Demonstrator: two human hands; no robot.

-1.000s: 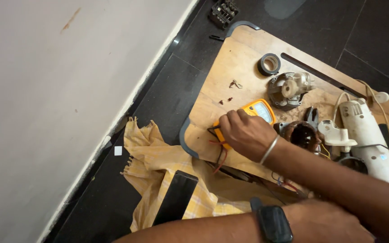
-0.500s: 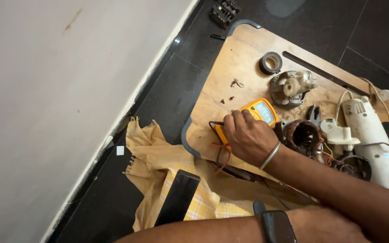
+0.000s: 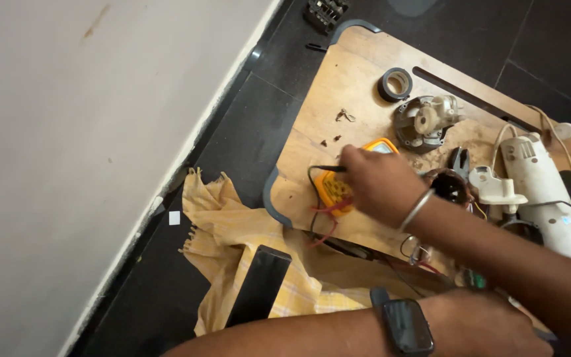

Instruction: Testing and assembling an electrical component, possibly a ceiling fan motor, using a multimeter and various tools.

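Head view shows the right hand (image 3: 381, 185) lying over the small yellow handheld multimeter (image 3: 338, 188) on the pale wooden board with rounded corners (image 3: 358, 86). The meter's long axis runs from about seven o'clock to one o'clock, and only its lower end and a sliver of its top edge show past the knuckles. The fingers are curled down onto the meter's face and seem to pinch a thin black probe (image 3: 330, 169) that points toward nine o'clock, though the grip itself is hidden. Red and black leads (image 3: 322, 218) trail off toward six o'clock. The left hand (image 3: 490, 324), with a dark wristwatch (image 3: 404, 325), sits at five o'clock from the meter, well apart; whether it is closed or holding anything I cannot tell.
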